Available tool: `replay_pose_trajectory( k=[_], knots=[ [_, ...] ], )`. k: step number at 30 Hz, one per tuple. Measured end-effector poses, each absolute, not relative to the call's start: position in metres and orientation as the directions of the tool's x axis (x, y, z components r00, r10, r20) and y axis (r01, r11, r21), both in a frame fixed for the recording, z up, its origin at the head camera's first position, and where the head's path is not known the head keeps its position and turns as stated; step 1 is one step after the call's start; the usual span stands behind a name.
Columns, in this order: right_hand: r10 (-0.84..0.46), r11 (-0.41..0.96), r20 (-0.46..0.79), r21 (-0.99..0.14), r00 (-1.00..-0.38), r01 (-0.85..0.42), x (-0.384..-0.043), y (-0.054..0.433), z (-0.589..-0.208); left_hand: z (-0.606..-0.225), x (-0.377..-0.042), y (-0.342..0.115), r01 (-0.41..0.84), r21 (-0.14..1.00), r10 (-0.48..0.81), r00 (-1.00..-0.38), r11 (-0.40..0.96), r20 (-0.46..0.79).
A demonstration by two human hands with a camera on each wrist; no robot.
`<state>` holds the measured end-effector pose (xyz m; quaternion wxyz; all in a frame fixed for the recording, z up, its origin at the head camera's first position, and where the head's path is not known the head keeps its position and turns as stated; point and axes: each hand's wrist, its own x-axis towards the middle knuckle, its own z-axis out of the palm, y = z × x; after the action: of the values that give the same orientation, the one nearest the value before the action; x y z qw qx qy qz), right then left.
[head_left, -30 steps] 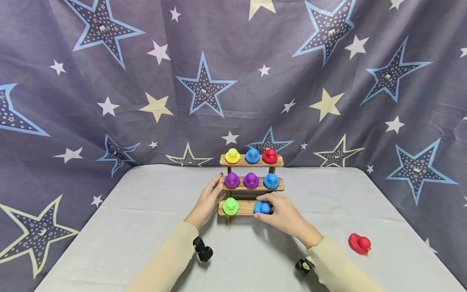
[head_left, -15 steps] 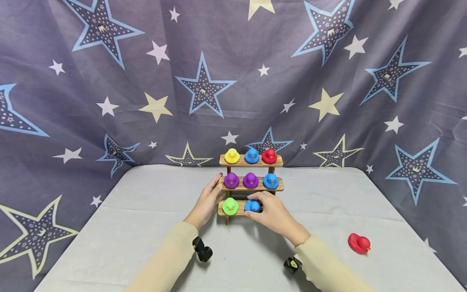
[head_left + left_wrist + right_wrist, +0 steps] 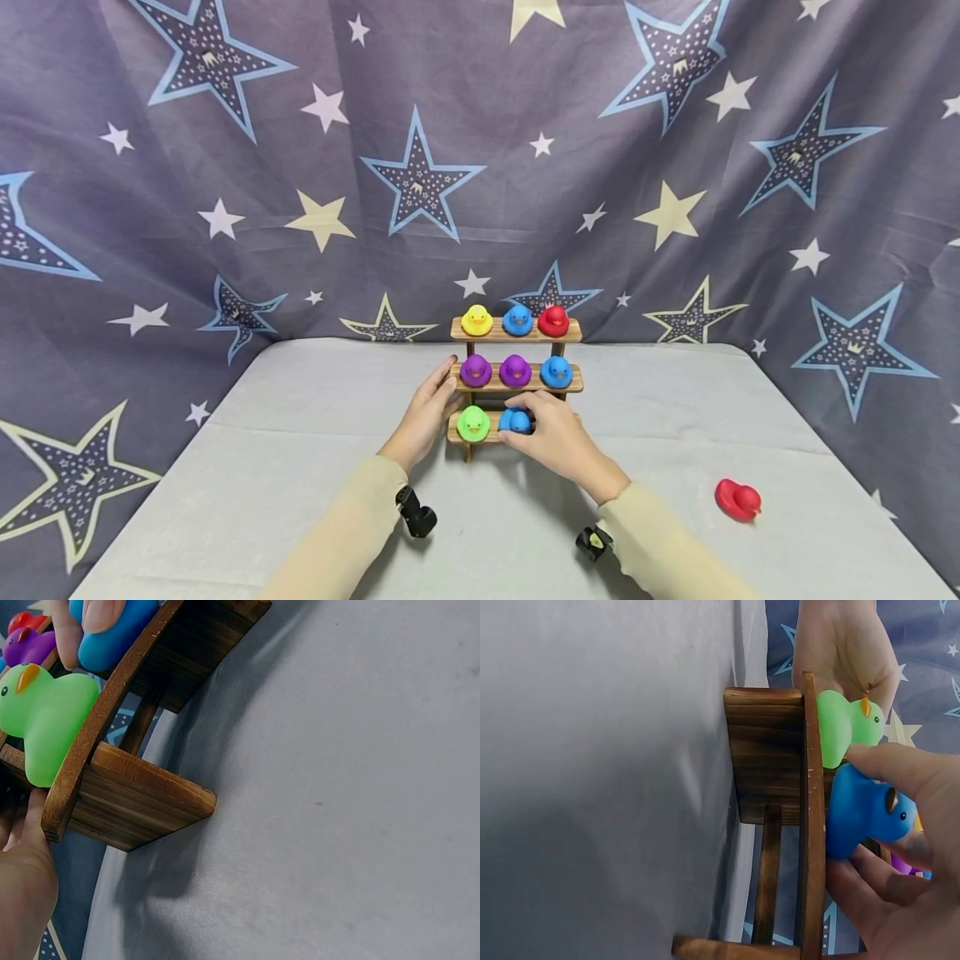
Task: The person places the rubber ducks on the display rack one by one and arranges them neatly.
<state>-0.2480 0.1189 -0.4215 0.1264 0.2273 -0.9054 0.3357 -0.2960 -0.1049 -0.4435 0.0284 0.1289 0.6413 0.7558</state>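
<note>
A small three-tier wooden display rack (image 3: 495,337) holds rubber ducks. My right hand (image 3: 558,439) pinches a blue rubber duck (image 3: 515,422) between thumb and fingers on the bottom tier. In the right wrist view that blue duck (image 3: 861,814) sits right at the plank, beside the green duck (image 3: 847,724). My left hand (image 3: 424,422) touches the rack's left end with fingers extended. The left wrist view has its thumb at the plank's end, just under the green duck (image 3: 49,720); the other fingers are mostly hidden there.
The middle tier bears two purple ducks (image 3: 515,372) and a blue one (image 3: 557,372). Up top stand yellow (image 3: 477,321), blue (image 3: 517,320) and red ducks (image 3: 553,321). Another red duck (image 3: 738,501) lies on the grey tabletop (image 3: 675,417) at right. A star-patterned curtain (image 3: 480,167) hangs behind.
My right hand has slid the blue duck leftward along the bottom tier, closer to the green duck, and slowed over the last half second. The left hand stays at the rack's end.
</note>
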Motion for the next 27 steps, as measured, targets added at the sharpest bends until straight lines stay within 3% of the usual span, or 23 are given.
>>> replay_pose_trajectory(
  k=[27],
  knots=[
    [-0.282, 0.714, 0.394, -0.523, -0.875, -0.466, -0.2463, 0.1114, -0.4232, -0.4409, -0.2944, -0.1041, 0.108, 0.976, 0.207, -0.967, -0.188, 0.147]
  ],
)
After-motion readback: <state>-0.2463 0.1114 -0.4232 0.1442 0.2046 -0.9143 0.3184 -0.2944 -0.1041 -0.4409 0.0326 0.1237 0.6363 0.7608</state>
